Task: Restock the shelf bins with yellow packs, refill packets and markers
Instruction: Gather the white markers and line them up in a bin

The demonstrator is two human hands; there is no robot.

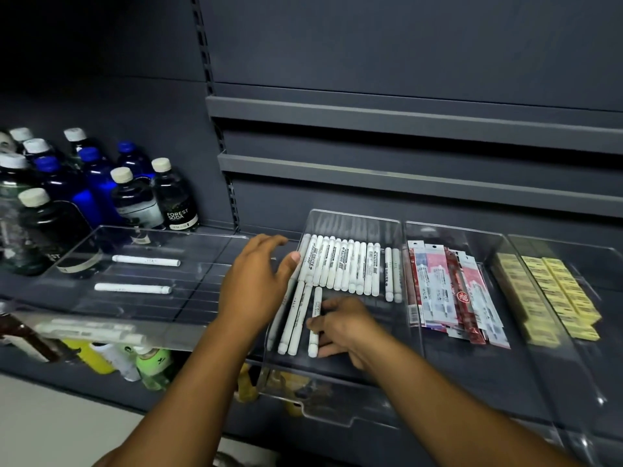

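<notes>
Two spare markers lie in the left tray; they look light, stiff and smooth, likely to roll, so grip each at mid-barrel. The left hand, fingers spread, rests against the marker bin, while the right hand pinches a marker in its front row. Further right, the refill packets and yellow packs sit in their own bins.

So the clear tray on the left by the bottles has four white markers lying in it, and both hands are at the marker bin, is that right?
Not four: the head view shows two white markers lying in the left tray by the bottles. The left hand and right hand are both at the marker bin.
</notes>
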